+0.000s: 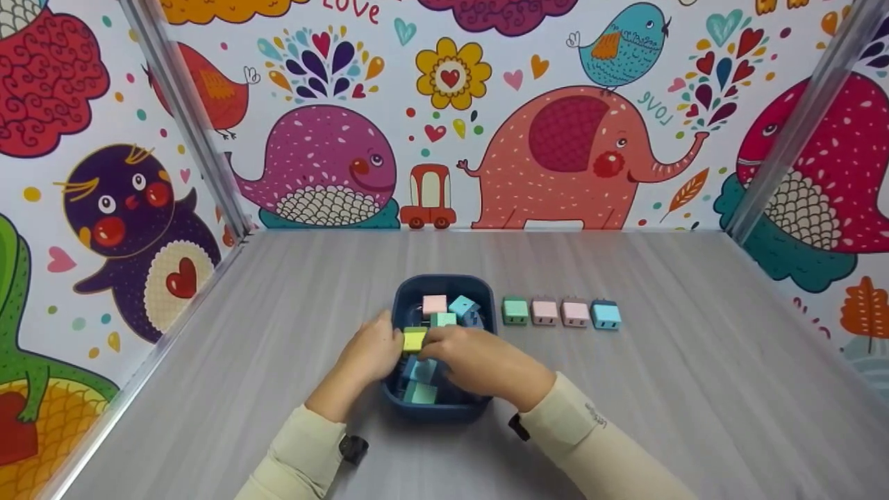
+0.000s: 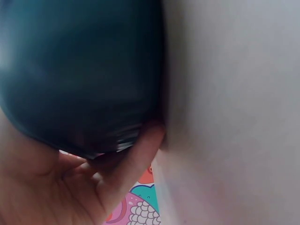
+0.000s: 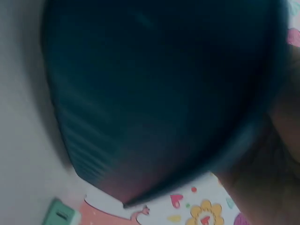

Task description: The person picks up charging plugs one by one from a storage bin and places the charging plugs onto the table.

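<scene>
A dark blue plastic bin (image 1: 444, 414) stands on the table, holding several small two-pronged charger plugs. My left hand (image 1: 375, 347) grips the bin's left side; in the left wrist view its fingers (image 2: 140, 150) lie against the outer wall. My right hand (image 1: 486, 361) reaches over the right rim into the bin. Its fingertips are beside a yellow charger plug (image 1: 414, 339); whether they pinch it is hidden. Around it lie a pink charger plug (image 1: 435, 304), a light blue one (image 1: 463, 306) and green ones, including one (image 1: 421, 394) near the front.
Right of the bin, a row of charger plugs stands on the grey table (image 1: 667, 389): a green one (image 1: 515, 311), a pink one (image 1: 544, 312), another pink one (image 1: 575, 312) and a blue one (image 1: 606, 315). Patterned walls (image 1: 444, 139) with metal posts enclose the back and sides.
</scene>
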The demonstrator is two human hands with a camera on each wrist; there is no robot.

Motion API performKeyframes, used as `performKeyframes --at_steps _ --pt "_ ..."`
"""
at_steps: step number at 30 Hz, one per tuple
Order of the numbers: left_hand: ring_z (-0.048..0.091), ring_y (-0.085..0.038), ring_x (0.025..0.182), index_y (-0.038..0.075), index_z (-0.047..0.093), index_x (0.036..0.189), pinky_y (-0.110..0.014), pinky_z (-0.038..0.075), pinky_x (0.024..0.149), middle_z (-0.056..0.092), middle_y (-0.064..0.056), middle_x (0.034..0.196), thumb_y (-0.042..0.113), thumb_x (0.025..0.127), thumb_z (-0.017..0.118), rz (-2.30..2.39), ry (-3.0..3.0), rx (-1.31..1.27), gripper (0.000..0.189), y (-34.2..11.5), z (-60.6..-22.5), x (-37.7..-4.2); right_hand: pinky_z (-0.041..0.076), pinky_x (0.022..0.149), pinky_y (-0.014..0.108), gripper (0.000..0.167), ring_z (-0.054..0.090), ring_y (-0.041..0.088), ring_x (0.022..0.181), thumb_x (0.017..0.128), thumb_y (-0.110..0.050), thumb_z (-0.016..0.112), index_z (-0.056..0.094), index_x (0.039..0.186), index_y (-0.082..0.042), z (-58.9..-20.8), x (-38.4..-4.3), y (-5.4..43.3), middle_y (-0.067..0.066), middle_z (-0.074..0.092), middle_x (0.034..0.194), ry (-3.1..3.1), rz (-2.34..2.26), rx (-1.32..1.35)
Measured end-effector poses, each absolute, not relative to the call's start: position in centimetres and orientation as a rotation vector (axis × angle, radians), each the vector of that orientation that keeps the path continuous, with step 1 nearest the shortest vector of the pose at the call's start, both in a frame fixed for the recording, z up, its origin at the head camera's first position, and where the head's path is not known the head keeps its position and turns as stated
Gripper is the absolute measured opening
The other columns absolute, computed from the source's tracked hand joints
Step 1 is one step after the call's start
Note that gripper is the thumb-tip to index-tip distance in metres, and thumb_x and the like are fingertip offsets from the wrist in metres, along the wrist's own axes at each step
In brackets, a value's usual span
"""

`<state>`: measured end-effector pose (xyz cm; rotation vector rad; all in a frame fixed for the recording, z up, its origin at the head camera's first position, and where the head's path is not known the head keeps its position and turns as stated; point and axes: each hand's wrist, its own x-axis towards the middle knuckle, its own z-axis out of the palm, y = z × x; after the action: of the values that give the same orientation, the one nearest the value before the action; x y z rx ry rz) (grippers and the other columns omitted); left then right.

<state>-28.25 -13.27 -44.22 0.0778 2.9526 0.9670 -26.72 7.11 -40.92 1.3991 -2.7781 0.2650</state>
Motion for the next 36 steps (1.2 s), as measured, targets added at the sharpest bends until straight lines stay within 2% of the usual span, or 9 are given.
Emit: performKeyframes --at_steps 6,11,21,28,36 --pt "0.063 -0.044 0.128 -0.015 0.046 0.150 -0.058 0.051 0.105 0.061 -0.034 0.142 0.014 0.109 0.047 0.967 2.968 0.127 0.050 -13.4 -44.3 -28.4 0.053 0.105 0.028 0.047 0.067 0.010 0.124 0.094 0.008 0.073 0.074 0.136 -0.013 -42.4 -26.8 6.4 0.001 0.070 0.137 -2.716 0.227 1.509" --pt "0.056 -0.047 0.137 -0.017 0.041 0.153 -0.060 0.046 0.112 0.054 -0.035 0.150 0.015 0.110 0.046 0.963 2.950 0.117 0.054 -13.4 -44.3 -28.5 0.054 0.103 0.028 0.048 0.068 0.010 0.125 0.096 0.009 0.070 0.074 0.137 -0.015 -42.8 -26.9 6.3 -0.002 0.070 0.140 -2.701 0.234 1.557" --pt "0.054 -0.046 0.140 -0.015 0.039 0.156 -0.060 0.044 0.114 0.051 -0.034 0.153 0.015 0.110 0.046 0.975 2.935 0.094 0.055 -13.3 -44.3 -28.5 0.057 0.098 0.026 0.044 0.072 0.007 0.115 0.094 0.009 0.073 0.079 0.129 -0.017 -42.1 -26.8 6.5 -0.005 0.076 0.128 -2.758 0.234 1.504" --pt "0.053 -0.046 0.141 -0.015 0.038 0.156 -0.059 0.044 0.115 0.050 -0.034 0.154 0.015 0.110 0.046 0.978 2.933 0.090 0.055 -13.3 -44.2 -28.5 0.060 0.089 0.026 0.033 0.077 0.008 0.097 0.091 0.008 0.076 0.085 0.115 -0.015 -41.5 -26.3 6.9 -0.002 0.081 0.110 -2.728 0.121 1.370" --pt "0.058 -0.045 0.134 -0.015 0.041 0.154 -0.059 0.049 0.109 0.055 -0.034 0.148 0.016 0.110 0.048 0.952 2.954 0.092 0.054 -13.3 -44.2 -28.4 0.060 0.089 0.026 0.035 0.075 0.009 0.099 0.088 0.010 0.076 0.085 0.111 -0.014 -41.5 -26.2 7.1 -0.002 0.080 0.107 -2.665 0.075 1.417"
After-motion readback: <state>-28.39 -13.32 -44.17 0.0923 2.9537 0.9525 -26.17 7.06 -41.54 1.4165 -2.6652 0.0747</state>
